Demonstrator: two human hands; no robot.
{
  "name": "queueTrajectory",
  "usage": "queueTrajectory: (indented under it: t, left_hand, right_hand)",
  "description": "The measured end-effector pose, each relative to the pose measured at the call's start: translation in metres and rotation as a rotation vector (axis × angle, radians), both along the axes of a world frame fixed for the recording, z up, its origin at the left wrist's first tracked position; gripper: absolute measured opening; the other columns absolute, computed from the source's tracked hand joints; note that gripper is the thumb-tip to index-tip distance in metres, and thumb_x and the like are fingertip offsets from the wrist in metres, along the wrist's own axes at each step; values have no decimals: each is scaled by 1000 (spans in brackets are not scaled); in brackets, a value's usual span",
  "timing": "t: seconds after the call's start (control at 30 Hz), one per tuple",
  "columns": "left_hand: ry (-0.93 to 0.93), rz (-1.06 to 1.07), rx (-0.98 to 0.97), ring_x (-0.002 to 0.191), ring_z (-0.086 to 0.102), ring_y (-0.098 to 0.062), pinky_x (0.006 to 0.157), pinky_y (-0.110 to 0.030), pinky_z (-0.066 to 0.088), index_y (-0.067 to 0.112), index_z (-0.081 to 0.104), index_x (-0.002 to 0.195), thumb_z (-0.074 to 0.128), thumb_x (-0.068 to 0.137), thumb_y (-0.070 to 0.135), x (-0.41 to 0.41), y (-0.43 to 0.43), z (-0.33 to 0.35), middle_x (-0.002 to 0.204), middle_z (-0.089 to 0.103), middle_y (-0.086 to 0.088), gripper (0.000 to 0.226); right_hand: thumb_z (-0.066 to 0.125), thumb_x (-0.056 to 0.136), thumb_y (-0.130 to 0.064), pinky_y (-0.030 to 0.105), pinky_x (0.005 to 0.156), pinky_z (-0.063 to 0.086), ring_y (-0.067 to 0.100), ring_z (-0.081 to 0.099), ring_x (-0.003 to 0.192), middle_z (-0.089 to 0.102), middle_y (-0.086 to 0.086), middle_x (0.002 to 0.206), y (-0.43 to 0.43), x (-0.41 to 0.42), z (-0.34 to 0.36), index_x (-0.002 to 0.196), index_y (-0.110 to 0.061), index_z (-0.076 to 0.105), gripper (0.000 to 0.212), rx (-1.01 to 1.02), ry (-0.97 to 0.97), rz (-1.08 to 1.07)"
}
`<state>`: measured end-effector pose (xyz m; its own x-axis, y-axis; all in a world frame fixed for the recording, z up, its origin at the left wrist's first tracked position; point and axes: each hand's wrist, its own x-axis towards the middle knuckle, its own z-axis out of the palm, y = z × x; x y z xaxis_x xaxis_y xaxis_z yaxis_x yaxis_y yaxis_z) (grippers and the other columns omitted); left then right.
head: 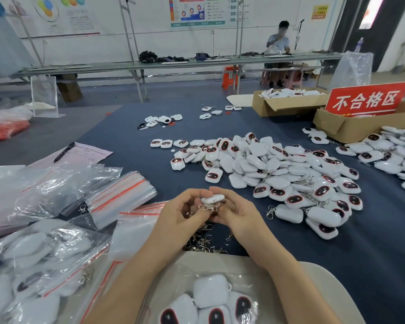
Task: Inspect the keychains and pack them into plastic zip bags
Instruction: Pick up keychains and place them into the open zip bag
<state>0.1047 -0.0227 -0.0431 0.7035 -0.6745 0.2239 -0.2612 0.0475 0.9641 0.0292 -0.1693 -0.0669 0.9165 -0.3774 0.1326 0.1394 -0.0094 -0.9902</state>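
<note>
Head view: both hands meet over the near side of the dark blue cloth counter (372, 253), clamped on one keychain (212, 199).
Left hand (180, 211): fingers curled, pinching the keychain's left end.
Right hand (236, 216): fingertips gripping the smooth white body from the other side.
Keychain: glossy, rounded white plastic, held edge-on; a silvery metal clasp (207, 208) hangs beneath it between the fingers.
Pile (278, 174): scores of matching white pieces, many showing a dark oval ringed in red, heaped just beyond the hands.
Zip bags (122, 195): a slick, clear stack with red seal strips, to the left.
Loose clasps (204, 242): tangled metal under the wrists, partly hidden.
Packed bags (40, 253): crinkled, filled, at near left.
Background: cardboard boxes (288, 105) and a red sign (367, 99) at far right.
</note>
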Motion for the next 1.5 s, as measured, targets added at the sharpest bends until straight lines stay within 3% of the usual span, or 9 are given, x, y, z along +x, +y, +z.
queueTrajectory:
  t: [0.13, 0.37, 0.6, 0.73, 0.87, 1.07, 1.23, 1.37, 1.5]
  left_hand:
    - [-2, 13, -2, 79, 57, -18, 74, -36, 52, 25, 72, 106, 66, 97, 19, -2, 0, 3, 90, 61, -21, 13]
    - [29, 21, -21, 73, 63, -11, 68, -21, 52, 20, 71, 107, 63, 98, 17, -2, -2, 1, 83, 65, -11, 12]
    - [9, 38, -8, 77, 65, -12, 70, -22, 55, 24, 70, 111, 62, 98, 18, -1, -3, 0, 96, 69, -13, 16]
    - [19, 41, 1, 78, 63, -12, 72, -24, 54, 23, 68, 115, 62, 98, 13, 1, -3, -1, 97, 66, -8, 20]
    - [2, 52, 7, 77, 65, -12, 73, -24, 55, 22, 67, 115, 62, 97, 5, 0, -4, 0, 97, 70, -4, 25]
    - [-16, 39, -1, 82, 66, -14, 75, -26, 55, 22, 66, 110, 57, 99, 3, 0, -5, -4, 95, 69, 1, 23]
    - [-228, -15, 91, 92, 63, -16, 86, -27, 52, 32, 69, 105, 52, 97, -5, -1, -5, -10, 98, 66, 3, 42]
    - [-356, -92, 181, 88, 59, -15, 76, -18, 47, 47, 64, 119, 55, 94, 0, -2, -7, -13, 98, 52, 9, 53]
    - [-531, -23, 276, 85, 57, -11, 74, -13, 43, 46, 59, 121, 64, 95, 14, -2, -10, -16, 97, 47, 15, 42]
  right_hand:
    - [50, 100, -1, 28, 88, 57, 18, 71, 105, 76, 1, 109, 0, -1, -1, 119, -28, 67, 37, -20, -9, -10]
    - [57, 96, -9, 33, 93, 57, 16, 72, 98, 76, 2, 107, 0, -3, 1, 115, -39, 69, 37, -2, 0, -8]
    - [61, 83, -10, 29, 86, 57, 19, 72, 100, 75, 10, 112, -6, -1, 4, 132, -19, 62, 50, 377, -20, 120]
    - [63, 86, -10, 28, 85, 56, 22, 71, 104, 74, 10, 116, -6, -3, 8, 129, -23, 67, 45, 429, -37, 120]
    - [51, 100, 2, 28, 89, 56, 27, 68, 113, 70, 13, 125, -5, -5, 12, 125, -19, 71, 38, 461, -54, 122]
    - [48, 99, 10, 28, 86, 58, 25, 71, 103, 73, 12, 118, -3, -4, 13, 114, -18, 76, 42, 486, -60, 53]
    - [47, 97, 13, 26, 81, 58, 27, 73, 92, 73, 13, 100, -5, -4, 12, 111, -17, 77, 45, 523, -91, 9]
    - [42, 96, 15, 25, 81, 59, 24, 73, 97, 74, 15, 110, -5, -6, 15, 113, -15, 75, 47, 559, -84, 17]
    - [43, 103, 1, 28, 82, 60, 26, 72, 107, 72, 19, 115, -3, -6, 20, 120, -11, 71, 35, 666, -59, 43]
